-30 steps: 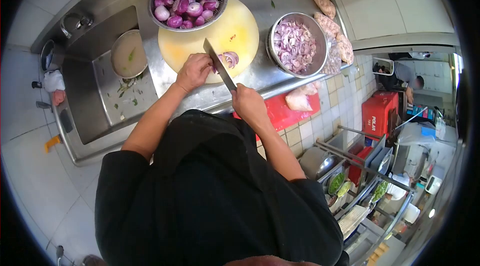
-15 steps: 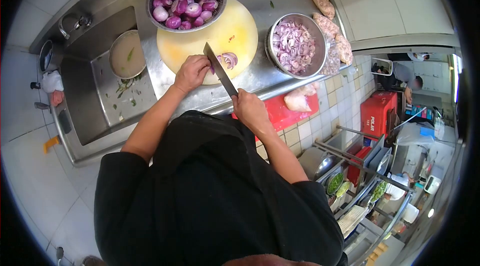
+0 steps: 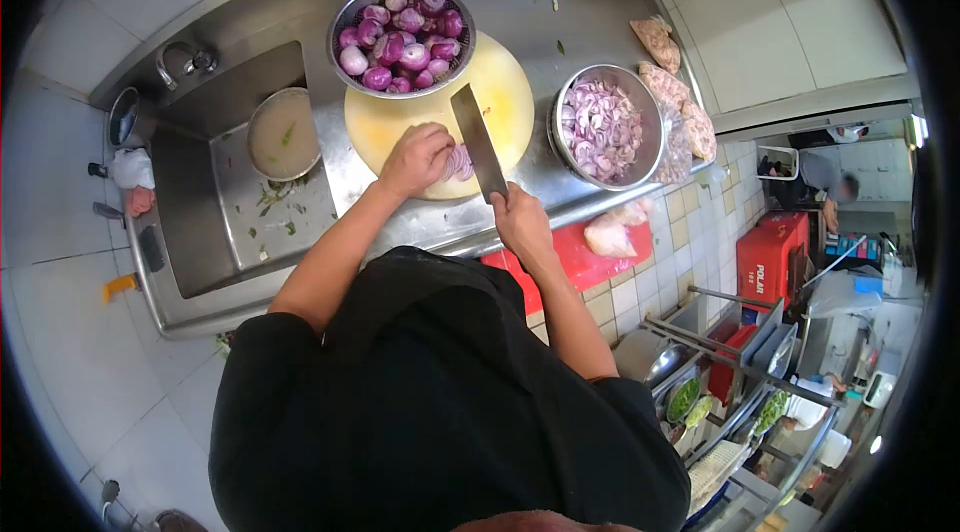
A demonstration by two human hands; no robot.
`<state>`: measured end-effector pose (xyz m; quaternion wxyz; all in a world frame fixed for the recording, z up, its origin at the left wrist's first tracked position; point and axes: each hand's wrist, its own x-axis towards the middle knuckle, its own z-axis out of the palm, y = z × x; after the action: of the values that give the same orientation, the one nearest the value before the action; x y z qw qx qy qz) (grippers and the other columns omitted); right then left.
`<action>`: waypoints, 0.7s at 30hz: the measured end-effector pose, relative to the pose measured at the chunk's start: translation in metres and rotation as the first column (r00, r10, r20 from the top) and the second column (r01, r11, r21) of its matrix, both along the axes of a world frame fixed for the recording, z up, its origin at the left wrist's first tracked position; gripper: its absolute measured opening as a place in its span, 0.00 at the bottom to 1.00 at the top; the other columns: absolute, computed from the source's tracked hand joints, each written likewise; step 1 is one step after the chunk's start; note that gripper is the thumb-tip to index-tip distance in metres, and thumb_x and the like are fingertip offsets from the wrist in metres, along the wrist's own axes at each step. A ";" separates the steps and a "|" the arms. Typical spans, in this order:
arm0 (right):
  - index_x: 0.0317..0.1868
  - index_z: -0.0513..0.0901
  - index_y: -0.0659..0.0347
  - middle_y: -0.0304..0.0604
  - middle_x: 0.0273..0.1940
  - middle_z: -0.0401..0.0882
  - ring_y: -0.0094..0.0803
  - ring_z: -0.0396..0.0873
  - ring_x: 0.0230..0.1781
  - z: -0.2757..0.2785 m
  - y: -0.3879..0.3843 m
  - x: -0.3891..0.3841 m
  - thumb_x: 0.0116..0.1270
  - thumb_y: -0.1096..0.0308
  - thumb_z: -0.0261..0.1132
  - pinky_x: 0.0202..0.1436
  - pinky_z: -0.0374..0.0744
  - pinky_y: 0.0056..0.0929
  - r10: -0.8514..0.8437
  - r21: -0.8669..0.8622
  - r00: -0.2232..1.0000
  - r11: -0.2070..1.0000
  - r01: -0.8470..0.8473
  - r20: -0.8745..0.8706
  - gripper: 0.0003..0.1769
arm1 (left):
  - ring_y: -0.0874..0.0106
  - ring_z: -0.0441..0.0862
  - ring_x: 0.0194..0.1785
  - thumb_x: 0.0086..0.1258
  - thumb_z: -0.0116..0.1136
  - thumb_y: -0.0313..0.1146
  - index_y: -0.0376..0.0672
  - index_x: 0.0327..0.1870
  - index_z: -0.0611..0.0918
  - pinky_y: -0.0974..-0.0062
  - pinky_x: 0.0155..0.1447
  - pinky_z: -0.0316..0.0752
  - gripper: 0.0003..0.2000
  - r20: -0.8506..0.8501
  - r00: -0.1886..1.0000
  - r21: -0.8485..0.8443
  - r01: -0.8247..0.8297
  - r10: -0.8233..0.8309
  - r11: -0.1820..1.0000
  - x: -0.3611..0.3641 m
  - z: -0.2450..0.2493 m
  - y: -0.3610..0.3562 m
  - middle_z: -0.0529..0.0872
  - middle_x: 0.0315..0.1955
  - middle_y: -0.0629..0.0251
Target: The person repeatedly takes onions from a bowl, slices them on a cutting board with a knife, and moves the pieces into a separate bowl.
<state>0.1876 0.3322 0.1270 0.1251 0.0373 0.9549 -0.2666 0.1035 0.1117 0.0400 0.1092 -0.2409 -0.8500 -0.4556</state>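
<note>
My right hand (image 3: pixel 521 219) is closed round the handle of a broad-bladed cleaver (image 3: pixel 477 140), whose blade lies over the round cutting board (image 3: pixel 368 124). Just left of the blade are thin red onion slices (image 3: pixel 459 165). My left hand (image 3: pixel 419 159) has its fingers curled against the left side of these slices, and the fingertips are partly hidden. A perforated metal bowl of whole peeled red onions (image 3: pixel 405 42) overlaps the board's far edge. To the right, a steel bowl (image 3: pixel 655 122) holds a heap of sliced onion (image 3: pixel 603 127).
At the left is a sink (image 3: pixel 190 222) with a pan of cloudy liquid (image 3: pixel 284 137) and green scraps. Bags of pale pieces (image 3: pixel 663 87) lie on the counter's right end. Below the counter edge are a red board (image 3: pixel 565 250) and a metal rack (image 3: pixel 740 372). People stand farther right.
The cleaver has moved from the left side of the onion slices to their right. My left hand has come against the slices. The whole view has shifted slightly.
</note>
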 end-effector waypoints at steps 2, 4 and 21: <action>0.43 0.83 0.68 0.69 0.38 0.86 0.70 0.84 0.44 0.005 -0.001 0.004 0.79 0.57 0.61 0.51 0.80 0.63 0.029 -0.038 0.999 0.999 -0.029 0.018 0.19 | 0.53 0.86 0.46 0.62 0.69 0.26 0.38 0.40 0.86 0.58 0.55 0.79 0.06 -0.161 0.978 0.184 -0.105 0.136 0.977 -0.021 0.034 -0.009 0.88 0.41 0.56; 0.43 0.83 0.67 0.67 0.37 0.86 0.70 0.84 0.43 -0.002 -0.002 0.011 0.78 0.56 0.61 0.50 0.80 0.64 0.088 -0.056 0.996 0.995 -0.087 0.017 0.19 | 0.53 0.85 0.50 0.62 0.70 0.27 0.38 0.42 0.87 0.58 0.60 0.78 0.09 -0.265 0.927 0.070 -0.257 0.266 0.964 -0.063 0.070 -0.035 0.88 0.45 0.54; 0.54 0.83 0.66 0.68 0.46 0.88 0.66 0.85 0.52 -0.030 0.006 -0.001 0.78 0.55 0.60 0.59 0.80 0.61 0.007 0.003 0.984 1.000 -0.008 0.178 0.21 | 0.51 0.82 0.58 0.57 0.68 0.26 0.44 0.60 0.85 0.55 0.66 0.76 0.24 -0.204 0.950 -0.014 -0.243 0.235 0.970 -0.062 0.078 -0.048 0.84 0.52 0.51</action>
<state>0.1869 0.3382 0.0972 0.2109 0.0578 0.9406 -0.2599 0.0412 0.0641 0.1176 0.2439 -0.1830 -0.8663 -0.3957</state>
